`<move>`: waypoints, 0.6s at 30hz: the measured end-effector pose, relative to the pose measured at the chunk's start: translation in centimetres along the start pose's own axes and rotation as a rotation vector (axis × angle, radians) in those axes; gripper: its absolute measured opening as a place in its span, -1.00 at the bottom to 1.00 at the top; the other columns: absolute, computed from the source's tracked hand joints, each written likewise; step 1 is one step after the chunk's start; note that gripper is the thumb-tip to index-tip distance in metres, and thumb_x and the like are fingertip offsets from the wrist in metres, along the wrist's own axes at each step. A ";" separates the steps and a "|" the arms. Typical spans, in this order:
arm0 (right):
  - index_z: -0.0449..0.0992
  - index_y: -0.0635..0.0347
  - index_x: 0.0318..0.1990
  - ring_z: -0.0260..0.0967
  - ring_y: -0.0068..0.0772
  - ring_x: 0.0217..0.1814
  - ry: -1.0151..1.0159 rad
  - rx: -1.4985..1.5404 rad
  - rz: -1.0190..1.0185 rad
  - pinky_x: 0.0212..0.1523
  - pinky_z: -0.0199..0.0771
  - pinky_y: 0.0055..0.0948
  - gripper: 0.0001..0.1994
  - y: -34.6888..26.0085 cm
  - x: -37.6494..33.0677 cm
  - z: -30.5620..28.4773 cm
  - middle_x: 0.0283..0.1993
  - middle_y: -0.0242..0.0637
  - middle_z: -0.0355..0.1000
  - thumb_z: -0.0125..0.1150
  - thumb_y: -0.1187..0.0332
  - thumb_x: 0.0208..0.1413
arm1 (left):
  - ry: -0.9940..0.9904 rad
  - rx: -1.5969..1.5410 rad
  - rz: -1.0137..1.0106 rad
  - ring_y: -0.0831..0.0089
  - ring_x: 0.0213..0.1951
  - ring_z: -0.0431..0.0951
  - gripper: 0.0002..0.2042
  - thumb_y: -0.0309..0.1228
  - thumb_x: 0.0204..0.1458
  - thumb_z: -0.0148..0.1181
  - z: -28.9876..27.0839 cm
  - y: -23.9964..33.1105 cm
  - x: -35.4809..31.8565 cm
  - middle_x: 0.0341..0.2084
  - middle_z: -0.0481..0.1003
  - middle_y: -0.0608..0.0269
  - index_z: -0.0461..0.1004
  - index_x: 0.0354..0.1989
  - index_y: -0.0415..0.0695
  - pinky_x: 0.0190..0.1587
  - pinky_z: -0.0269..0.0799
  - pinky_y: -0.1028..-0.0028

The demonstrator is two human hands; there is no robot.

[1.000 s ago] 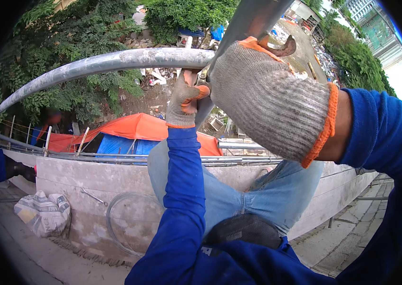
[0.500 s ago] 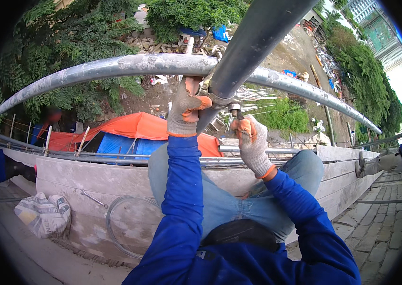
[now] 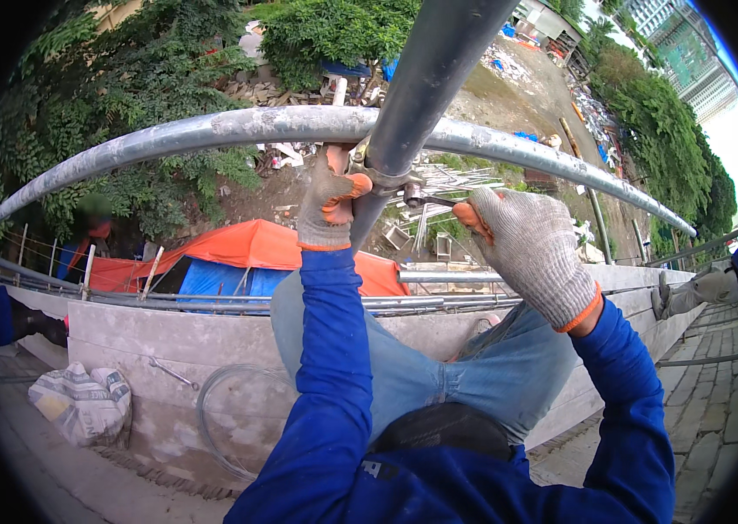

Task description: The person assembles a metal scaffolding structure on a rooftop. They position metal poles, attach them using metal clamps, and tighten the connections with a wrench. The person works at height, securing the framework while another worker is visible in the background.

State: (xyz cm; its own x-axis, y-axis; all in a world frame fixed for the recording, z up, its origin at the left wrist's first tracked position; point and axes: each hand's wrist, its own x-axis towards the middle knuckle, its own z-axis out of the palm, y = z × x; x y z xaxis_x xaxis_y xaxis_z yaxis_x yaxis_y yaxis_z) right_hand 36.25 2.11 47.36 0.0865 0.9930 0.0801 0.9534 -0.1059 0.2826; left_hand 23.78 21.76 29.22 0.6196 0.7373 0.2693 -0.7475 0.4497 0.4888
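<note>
A metal scaffold clamp (image 3: 395,182) sits where the thick upright pole (image 3: 439,70) meets the horizontal pipe (image 3: 220,128). My left hand (image 3: 329,205), in a grey knit glove with orange on it, is closed against the clamp's left side, thumb toward the pole; its fingertips are partly hidden below the pipe. On the clamp's right side is a bolt and nut, with the head of a wrench (image 3: 439,201) on it. My right hand (image 3: 533,249), gloved alike, is closed round the wrench's handle, most of which it hides.
On the planks (image 3: 168,336) at left lie a second wrench (image 3: 173,373), a wire coil (image 3: 212,424) and a printed sack (image 3: 82,402). Orange and blue tarps (image 3: 255,244) are far below. Other people are partly visible at both edges, one in grey trousers (image 3: 698,293).
My right hand has swung out to the right and nearer to me, turning the wrench's handle sideways. My left hand stays at the clamp. The view has shifted slightly.
</note>
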 end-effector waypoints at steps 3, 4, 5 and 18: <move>0.62 0.17 -0.35 0.60 -0.14 -0.40 -0.068 -0.090 -0.020 -0.44 0.55 -0.10 -0.73 -1.3 1.5 -3.0 -0.49 -0.14 0.54 0.18 0.16 0.21 | 0.022 -0.022 -0.007 0.23 0.13 0.49 -0.16 -0.59 -0.28 0.51 -1.2 -0.6 0.1 0.19 0.37 0.00 0.22 0.29 -0.33 0.14 0.50 0.31; 0.63 0.17 -0.35 0.61 -0.15 -0.39 -0.080 -0.128 -0.071 -0.44 0.56 -0.12 -0.72 -1.6 1.8 -3.6 -0.48 -0.14 0.55 0.17 0.15 0.22 | 0.023 -0.003 -0.016 0.21 0.12 0.50 -0.15 -0.59 -0.28 0.52 -1.5 -0.4 0.1 0.19 0.37 0.00 0.22 0.29 -0.33 0.13 0.51 0.29; 0.64 0.16 -0.35 0.62 -0.15 -0.39 -0.095 -0.173 -0.108 -0.44 0.57 -0.13 -0.70 -1.6 2.0 -4.3 -0.47 -0.13 0.57 0.16 0.15 0.24 | 0.012 0.046 -0.041 0.20 0.12 0.50 -0.15 -0.58 -0.28 0.51 -0.9 0.2 0.1 0.19 0.37 0.01 0.22 0.29 -0.33 0.13 0.52 0.26; 0.49 0.19 -0.24 0.56 0.00 -0.28 -0.269 0.124 -0.375 -0.23 0.52 -0.04 -0.79 4.3 3.4 -4.9 -0.43 -0.06 0.49 0.09 0.24 0.27 | -0.046 -0.080 -0.077 0.12 0.07 0.54 -0.13 -0.49 -0.28 0.52 -4.1 -0.5 1.2 0.17 0.38 -0.04 0.19 0.30 -0.30 0.11 0.57 0.12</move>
State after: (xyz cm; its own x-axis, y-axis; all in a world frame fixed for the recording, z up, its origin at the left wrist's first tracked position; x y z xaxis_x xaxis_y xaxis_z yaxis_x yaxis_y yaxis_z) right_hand 39.20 4.76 53.48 -0.2136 0.9417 -0.2600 0.9592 0.2527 0.1270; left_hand 23.94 24.51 25.95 0.6848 0.6758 0.2725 -0.7130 0.5442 0.4422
